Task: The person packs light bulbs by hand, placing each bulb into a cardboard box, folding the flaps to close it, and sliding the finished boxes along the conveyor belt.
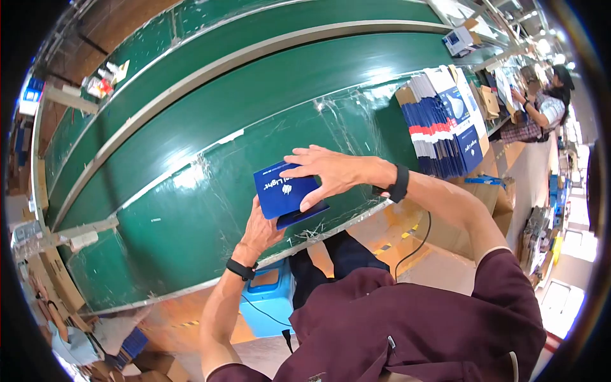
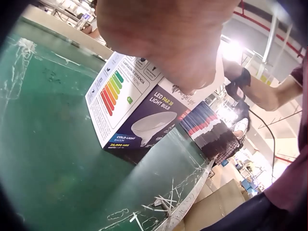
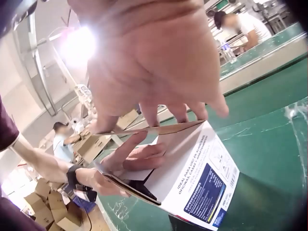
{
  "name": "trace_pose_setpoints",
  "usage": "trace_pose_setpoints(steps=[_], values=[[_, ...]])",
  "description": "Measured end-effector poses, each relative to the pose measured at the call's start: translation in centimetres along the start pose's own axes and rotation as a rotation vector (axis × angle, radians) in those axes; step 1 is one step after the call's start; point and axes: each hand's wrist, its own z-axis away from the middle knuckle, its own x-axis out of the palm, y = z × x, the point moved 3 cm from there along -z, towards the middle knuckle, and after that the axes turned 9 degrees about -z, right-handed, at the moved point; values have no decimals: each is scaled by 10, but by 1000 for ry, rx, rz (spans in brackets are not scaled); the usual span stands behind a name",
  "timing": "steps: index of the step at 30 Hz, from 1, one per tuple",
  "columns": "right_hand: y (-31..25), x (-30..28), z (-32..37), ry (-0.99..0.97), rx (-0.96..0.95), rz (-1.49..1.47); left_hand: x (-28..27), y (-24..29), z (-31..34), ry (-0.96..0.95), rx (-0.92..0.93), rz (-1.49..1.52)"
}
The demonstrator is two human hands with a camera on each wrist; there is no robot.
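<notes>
A blue and white light bulb box is held above the green table between both hands. In the right wrist view the box shows an open end with raised flaps. My left hand grips its near left side; the left hand's fingers reach inside the opening. My right hand spreads over the top, and its fingertips touch a flap edge in the right wrist view. The left wrist view shows the box's printed sides below the left hand.
A stack of flattened boxes stands on the green table at the right. A raised rail runs along the far side. Below the near edge are a blue bin and a carton. Another person works at the right.
</notes>
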Motion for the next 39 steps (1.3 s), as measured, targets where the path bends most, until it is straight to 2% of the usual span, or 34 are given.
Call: trace_pose_setpoints(steps=[6,7,9,10,12,13,14,15,18,19,23,25,27,28,29,30,31,32,34,35,36,38,39], values=[[-5,10,0,92,-161,139,9,-7,7,-88,-4,15],[-7,10,-1,99,-182,164,7,-7,8,-32,-4,-6],[8,19,7,219,-346,200,4,-2,12,93,-14,-51],[19,28,13,272,-431,214,3,4,17,221,-155,10],[29,42,20,316,-400,51,2,20,33,467,-437,130],[34,53,21,339,-387,-44,15,17,44,525,-350,89],[34,58,20,362,-371,-142,16,19,44,472,-363,86],[36,64,17,303,-335,-204,19,25,44,417,-378,85],[23,65,15,170,-248,-253,26,16,43,332,-365,111],[28,68,15,101,-273,-237,25,9,44,288,-346,92],[28,43,36,-79,-435,155,1,15,38,122,-345,58],[34,41,48,-20,-458,214,-4,22,36,78,-387,56],[38,49,49,66,-459,261,2,25,37,174,-501,363],[33,66,48,135,-417,214,9,27,42,208,-548,524],[29,78,45,204,-381,190,24,15,48,329,-543,623],[24,88,43,273,-348,163,28,8,53,323,-595,602],[18,95,43,308,-298,91,26,10,48,393,-700,745],[16,102,43,429,-253,6,23,18,46,452,-816,886],[19,112,38,660,-167,-168,20,26,38,584,-876,894],[19,118,37,826,-30,-381,21,25,37,559,-987,861],[4,112,35,904,131,-564,20,29,29,623,-966,805],[10,130,10,892,208,-1087,22,25,29,498,-1012,845],[12,145,7,924,190,-1059,23,26,33,483,-1021,905]])
